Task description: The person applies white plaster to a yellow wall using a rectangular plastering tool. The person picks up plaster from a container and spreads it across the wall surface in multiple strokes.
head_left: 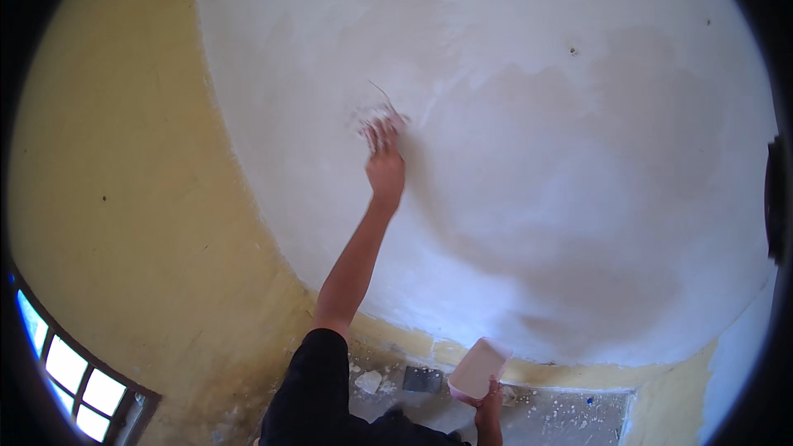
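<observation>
My left hand (383, 144) is raised against the white-coated wall (529, 173), its arm stretched up from a black sleeve. White paste covers the fingers, which are curled together and slightly blurred. A thin dark line (385, 95) runs up and left from the fingertips; whether it is a tool's edge or a crack is unclear. Around the fingers lies a rough patch of white paste (361, 118). Low on the right, my right hand (489, 405) grips a pink rectangular tub (479, 370) by its edge, the thumb showing at the side.
Bare yellow wall (140, 140) borders the white coat on the left. A barred window (74, 376) is at the lower left. Below, the grey floor (562, 417) is spattered white, with a dark flat square (422, 379) and a pale lump (368, 381). A dark object (775, 198) juts in at right.
</observation>
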Tool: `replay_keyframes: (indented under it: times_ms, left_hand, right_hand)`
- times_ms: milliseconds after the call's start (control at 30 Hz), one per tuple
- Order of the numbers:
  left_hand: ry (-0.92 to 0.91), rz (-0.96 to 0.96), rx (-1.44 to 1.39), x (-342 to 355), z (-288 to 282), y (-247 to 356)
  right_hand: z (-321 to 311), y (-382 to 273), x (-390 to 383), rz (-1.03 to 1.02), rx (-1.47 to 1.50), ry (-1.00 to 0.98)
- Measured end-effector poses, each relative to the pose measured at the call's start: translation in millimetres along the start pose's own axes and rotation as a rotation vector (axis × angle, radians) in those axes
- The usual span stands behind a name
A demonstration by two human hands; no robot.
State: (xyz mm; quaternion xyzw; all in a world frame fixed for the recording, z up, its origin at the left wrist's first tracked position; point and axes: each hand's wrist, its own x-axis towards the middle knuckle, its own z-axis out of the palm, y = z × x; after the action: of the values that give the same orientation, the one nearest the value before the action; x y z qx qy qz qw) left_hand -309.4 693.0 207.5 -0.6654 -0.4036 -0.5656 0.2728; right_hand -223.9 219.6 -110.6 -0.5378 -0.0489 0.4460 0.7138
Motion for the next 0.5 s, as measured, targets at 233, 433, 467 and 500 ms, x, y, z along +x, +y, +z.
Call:
replay_keyframes:
  times_ms: [233,433,467,500]
  left_hand:
    - [-0.194,0.191,-0.348,-114,-73,31]
    - [-0.007,-0.385,-0.252,-17,-79,-49]
    - [0.097,-0.405,-0.216,9,-67,-73]
    - [0.104,-0.485,-0.138,40,-72,-77]
  right_hand:
    - [-1,-10,1,0.008,-0.011,0.123]
    - [-5,-16,7,0.022,0.004,0.06]
    - [-6,-14,8,0.012,0.031,0.058]
    - [-6,-18,6,0.016,0.031,0.062]
